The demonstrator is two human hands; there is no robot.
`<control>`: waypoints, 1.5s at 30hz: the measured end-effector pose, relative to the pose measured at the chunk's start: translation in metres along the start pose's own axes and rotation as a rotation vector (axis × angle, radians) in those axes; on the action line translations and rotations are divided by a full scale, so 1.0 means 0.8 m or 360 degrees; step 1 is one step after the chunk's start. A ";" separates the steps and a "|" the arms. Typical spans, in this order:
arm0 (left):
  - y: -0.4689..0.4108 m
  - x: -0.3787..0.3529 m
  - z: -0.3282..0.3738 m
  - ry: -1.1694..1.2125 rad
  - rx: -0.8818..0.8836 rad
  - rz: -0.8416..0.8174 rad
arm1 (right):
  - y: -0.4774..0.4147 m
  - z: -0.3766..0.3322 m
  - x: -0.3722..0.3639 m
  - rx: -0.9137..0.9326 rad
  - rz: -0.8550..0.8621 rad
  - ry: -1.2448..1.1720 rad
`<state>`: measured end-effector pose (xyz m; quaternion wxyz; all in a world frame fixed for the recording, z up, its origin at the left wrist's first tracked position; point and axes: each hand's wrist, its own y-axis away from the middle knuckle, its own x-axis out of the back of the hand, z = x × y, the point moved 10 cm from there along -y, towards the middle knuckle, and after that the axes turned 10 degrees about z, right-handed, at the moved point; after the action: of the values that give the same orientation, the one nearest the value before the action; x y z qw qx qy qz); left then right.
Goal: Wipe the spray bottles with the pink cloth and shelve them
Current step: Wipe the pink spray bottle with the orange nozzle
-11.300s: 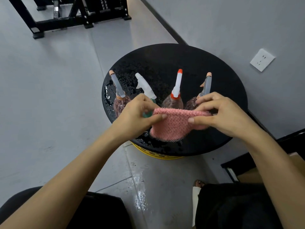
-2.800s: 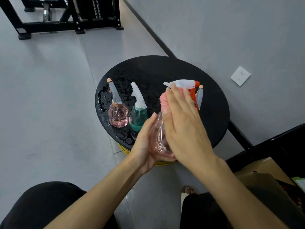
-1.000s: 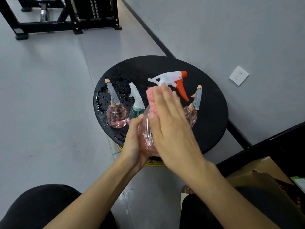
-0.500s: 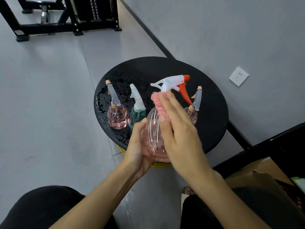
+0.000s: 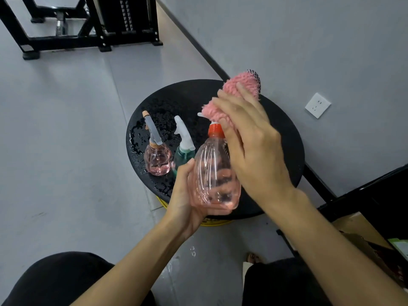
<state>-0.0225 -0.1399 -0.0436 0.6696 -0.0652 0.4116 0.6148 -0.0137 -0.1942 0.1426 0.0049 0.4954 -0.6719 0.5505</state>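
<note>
head view: the large clear pink bottle (image 5: 215, 173) is held upright over the near edge of the round black table (image 5: 284, 138), lifted clear of it so that every side can be reached. its base is cupped in the left hand (image 5: 187, 195), whose fingers are curled round the lower body with the thumb up the side, so the bottle is steadied against rubbing from above. the pink cloth (image 5: 234, 96) is draped over the spray head, which is hidden beneath it save for a white tip and the orange collar (image 5: 216, 131). the cloth is clasped there by the right hand (image 5: 249, 146), fingers folded over it; the thumb is not shown. the step in hand is judged to be the wiping of the trigger head. a small pink bottle (image 5: 157, 159) and a green bottle (image 5: 184, 154) are left standing close together on the wet tabletop, presumably awaiting their turn. no shelf can be made out with certainty.
</note>
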 end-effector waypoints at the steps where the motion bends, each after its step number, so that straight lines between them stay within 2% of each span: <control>1: 0.002 -0.005 0.001 -0.0032 -0.0016 -0.0025 | -0.003 0.010 -0.005 -0.0058 -0.0059 0.0009; 5: 0.010 -0.016 0.004 -0.0171 -0.0087 -0.0184 | -0.001 0.034 -0.042 -0.0211 -0.0510 0.0153; 8: 0.013 -0.020 0.005 -0.0199 -0.0104 -0.0262 | 0.000 0.033 -0.044 -0.0167 -0.0556 0.0279; 14: 0.020 -0.026 0.001 -0.0228 -0.0089 -0.0320 | 0.022 0.032 -0.064 -0.0100 -0.0960 0.0368; 19: 0.024 -0.033 0.007 -0.0177 -0.0126 -0.0356 | 0.016 0.053 -0.047 -0.0139 -0.0840 0.0337; 24: 0.024 -0.036 0.005 -0.0152 -0.0100 -0.0350 | 0.008 0.072 -0.037 -0.0301 -0.0685 0.0364; 31: 0.026 -0.033 0.000 -0.0233 -0.0061 -0.0303 | 0.018 0.037 -0.067 -0.0126 -0.0966 0.0313; 34: 0.027 -0.032 0.002 -0.0179 -0.0093 -0.0281 | 0.013 0.054 -0.058 -0.0217 -0.0884 0.0332; 39: 0.026 -0.033 0.001 -0.0232 -0.0103 -0.0280 | 0.007 0.081 -0.043 -0.0550 -0.0725 0.0350; 45: 0.025 -0.028 -0.004 -0.0215 -0.0046 -0.0253 | 0.022 0.033 -0.067 -0.0123 -0.0982 0.0281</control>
<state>-0.0396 -0.1546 -0.0229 0.7414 -0.0657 0.3502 0.5686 0.0165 -0.1802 0.0897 0.2485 0.6255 -0.5076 0.5380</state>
